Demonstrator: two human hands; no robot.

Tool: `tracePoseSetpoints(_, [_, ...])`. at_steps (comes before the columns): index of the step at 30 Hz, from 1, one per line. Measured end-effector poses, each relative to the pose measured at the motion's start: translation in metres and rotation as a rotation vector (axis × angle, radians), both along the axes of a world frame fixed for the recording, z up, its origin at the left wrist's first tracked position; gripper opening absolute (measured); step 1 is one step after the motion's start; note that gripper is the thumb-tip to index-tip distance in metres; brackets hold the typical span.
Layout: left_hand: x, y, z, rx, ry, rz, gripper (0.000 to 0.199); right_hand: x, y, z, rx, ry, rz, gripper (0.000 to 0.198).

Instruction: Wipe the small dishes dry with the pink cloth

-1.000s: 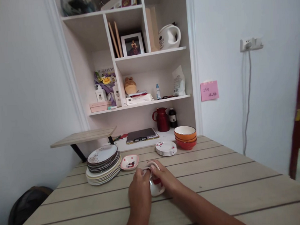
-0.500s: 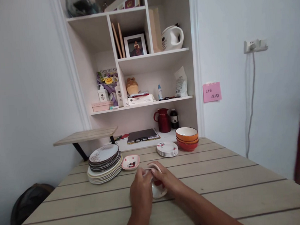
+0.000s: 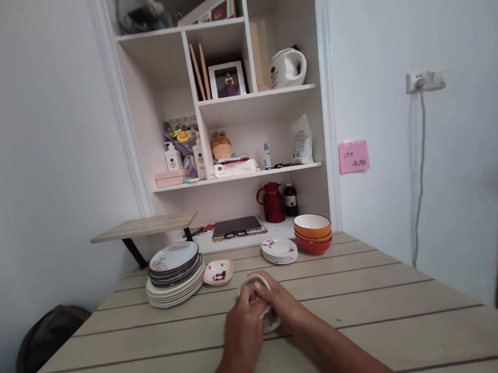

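Note:
In front of me, above the near middle of the table, a small white dish (image 3: 273, 322) with a pale pinkish rim is tilted up on edge between my hands. My right hand (image 3: 281, 300) grips its right side, thumb over the rim. The fingers of my left hand (image 3: 247, 317) are curled against its left part and cover most of the inside. Whether a cloth is also between the fingers cannot be made out. Beyond my left hand lies a similar small dish (image 3: 218, 271) with a pink rim and a red-and-black picture.
A stack of plates (image 3: 174, 272) stands at the left, by a raised wooden stand (image 3: 143, 226). Small flowered plates (image 3: 279, 251) and orange and red bowls (image 3: 312, 234) are stacked at the back right. Behind are a laptop (image 3: 238, 226), a red jug (image 3: 273, 203) and shelves.
My hands and the dish have shifted slightly right. My left hand has turned further over the dish, hiding more of its inside. The view has tilted up a little.

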State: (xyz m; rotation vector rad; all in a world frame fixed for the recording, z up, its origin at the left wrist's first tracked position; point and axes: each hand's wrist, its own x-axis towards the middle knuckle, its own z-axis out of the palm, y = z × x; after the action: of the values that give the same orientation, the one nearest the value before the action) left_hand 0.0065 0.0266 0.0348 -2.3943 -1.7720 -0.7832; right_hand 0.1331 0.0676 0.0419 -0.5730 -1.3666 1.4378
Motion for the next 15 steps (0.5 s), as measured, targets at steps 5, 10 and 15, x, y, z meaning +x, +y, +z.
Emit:
tracePoseSetpoints(5, [0.0, 0.002, 0.007, 0.032, 0.03, 0.268, 0.038, -0.003, -0.003, 0.0, -0.033, -0.019, -0.023, 0.04])
tracePoseSetpoints(10, [0.002, -0.002, 0.01, -0.066, 0.101, 0.148, 0.038, -0.005, 0.007, -0.011, -0.193, 0.089, -0.097, 0.035])
tracePoseSetpoints(15, [0.0, -0.004, 0.0, -0.005, 0.069, -0.122, 0.037, -0.001, 0.005, -0.008, -0.176, 0.082, -0.085, 0.036])
